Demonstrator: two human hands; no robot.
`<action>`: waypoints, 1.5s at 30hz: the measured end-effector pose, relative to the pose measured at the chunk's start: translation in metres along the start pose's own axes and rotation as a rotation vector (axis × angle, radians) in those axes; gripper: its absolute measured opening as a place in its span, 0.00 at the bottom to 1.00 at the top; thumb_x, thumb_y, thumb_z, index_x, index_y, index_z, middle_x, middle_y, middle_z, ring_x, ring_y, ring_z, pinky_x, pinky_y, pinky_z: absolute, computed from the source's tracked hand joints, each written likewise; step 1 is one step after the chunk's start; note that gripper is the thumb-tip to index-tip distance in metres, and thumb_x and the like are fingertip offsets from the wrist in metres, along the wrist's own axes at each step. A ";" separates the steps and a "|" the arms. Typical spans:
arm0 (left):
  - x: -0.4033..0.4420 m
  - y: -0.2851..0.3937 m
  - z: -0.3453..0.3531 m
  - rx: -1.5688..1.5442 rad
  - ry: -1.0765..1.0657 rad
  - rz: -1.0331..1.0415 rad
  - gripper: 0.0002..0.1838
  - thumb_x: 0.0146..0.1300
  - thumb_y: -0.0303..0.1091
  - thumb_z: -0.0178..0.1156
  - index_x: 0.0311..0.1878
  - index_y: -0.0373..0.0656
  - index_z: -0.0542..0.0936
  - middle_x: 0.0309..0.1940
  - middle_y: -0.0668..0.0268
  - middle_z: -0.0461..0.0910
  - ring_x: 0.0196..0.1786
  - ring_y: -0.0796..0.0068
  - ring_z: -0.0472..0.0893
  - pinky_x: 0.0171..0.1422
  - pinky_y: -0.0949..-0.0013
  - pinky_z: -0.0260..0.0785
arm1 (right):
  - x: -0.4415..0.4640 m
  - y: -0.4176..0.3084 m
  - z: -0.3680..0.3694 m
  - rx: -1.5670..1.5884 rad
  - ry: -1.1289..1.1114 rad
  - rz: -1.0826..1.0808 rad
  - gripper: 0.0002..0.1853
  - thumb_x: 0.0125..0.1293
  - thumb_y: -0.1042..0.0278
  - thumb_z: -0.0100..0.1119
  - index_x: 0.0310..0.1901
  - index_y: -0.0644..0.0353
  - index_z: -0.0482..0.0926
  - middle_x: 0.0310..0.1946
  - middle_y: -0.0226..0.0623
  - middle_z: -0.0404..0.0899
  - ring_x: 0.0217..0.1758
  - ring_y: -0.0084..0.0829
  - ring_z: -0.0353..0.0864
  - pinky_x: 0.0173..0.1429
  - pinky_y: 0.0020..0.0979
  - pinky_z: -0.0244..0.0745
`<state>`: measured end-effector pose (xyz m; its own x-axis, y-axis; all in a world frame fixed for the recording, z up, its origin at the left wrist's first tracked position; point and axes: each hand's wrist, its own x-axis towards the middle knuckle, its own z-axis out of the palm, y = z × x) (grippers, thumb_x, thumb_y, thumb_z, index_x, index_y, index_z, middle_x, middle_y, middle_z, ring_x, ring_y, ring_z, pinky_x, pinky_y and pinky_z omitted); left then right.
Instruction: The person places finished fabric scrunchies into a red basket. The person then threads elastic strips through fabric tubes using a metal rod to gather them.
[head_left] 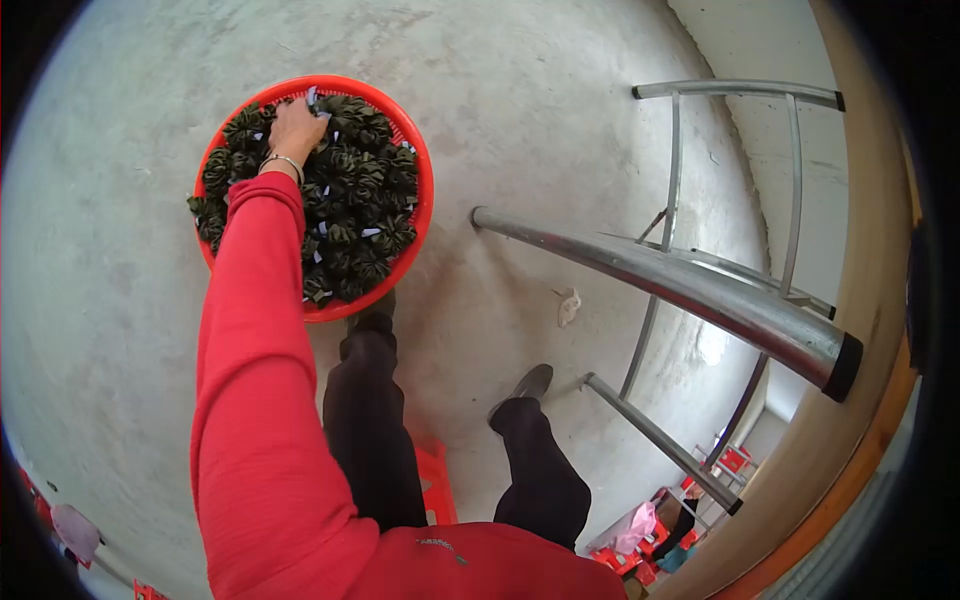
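Now the left hand (297, 131), fingers partly curled, rests among the dark bundles (355, 178) in the basket (426, 180); whether it grips one, I cannot tell. Right of the basket are metal legs (650, 277).

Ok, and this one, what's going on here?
A person in a red top has their left hand in among the dark green bundles that fill a round red basket. Small white pieces show between the bundles. Whether the hand grips one can't be told from this view. The right hand is out of view. Metal tubing is off to the right.
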<state>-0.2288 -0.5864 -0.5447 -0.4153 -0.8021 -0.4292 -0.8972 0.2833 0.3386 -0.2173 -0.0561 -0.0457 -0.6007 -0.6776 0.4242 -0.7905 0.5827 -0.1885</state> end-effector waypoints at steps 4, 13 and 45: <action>0.030 -0.001 0.018 -0.025 -0.127 -0.144 0.37 0.52 0.53 0.63 0.63 0.46 0.67 0.63 0.48 0.64 0.63 0.43 0.68 0.65 0.54 0.62 | -0.004 -0.002 0.005 -0.006 0.008 0.033 0.26 0.68 0.51 0.42 0.48 0.70 0.75 0.46 0.59 0.74 0.48 0.51 0.75 0.54 0.50 0.69; -0.041 0.010 -0.023 0.140 0.452 0.334 0.33 0.54 0.49 0.64 0.61 0.49 0.68 0.67 0.55 0.59 0.66 0.49 0.62 0.65 0.46 0.59 | -0.001 -0.005 0.003 -0.001 0.004 0.074 0.24 0.68 0.51 0.42 0.48 0.68 0.75 0.46 0.57 0.75 0.48 0.50 0.76 0.53 0.50 0.69; 0.017 -0.006 0.003 0.339 0.151 0.209 0.39 0.56 0.58 0.59 0.69 0.55 0.59 0.71 0.62 0.51 0.73 0.49 0.51 0.66 0.36 0.50 | 0.007 -0.004 0.010 -0.007 -0.006 0.129 0.20 0.68 0.54 0.44 0.47 0.62 0.77 0.47 0.50 0.76 0.47 0.44 0.77 0.53 0.48 0.69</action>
<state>-0.2307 -0.6003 -0.5568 -0.5896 -0.7698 -0.2445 -0.8050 0.5847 0.1005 -0.2193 -0.0678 -0.0513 -0.6983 -0.5995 0.3912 -0.7056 0.6684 -0.2352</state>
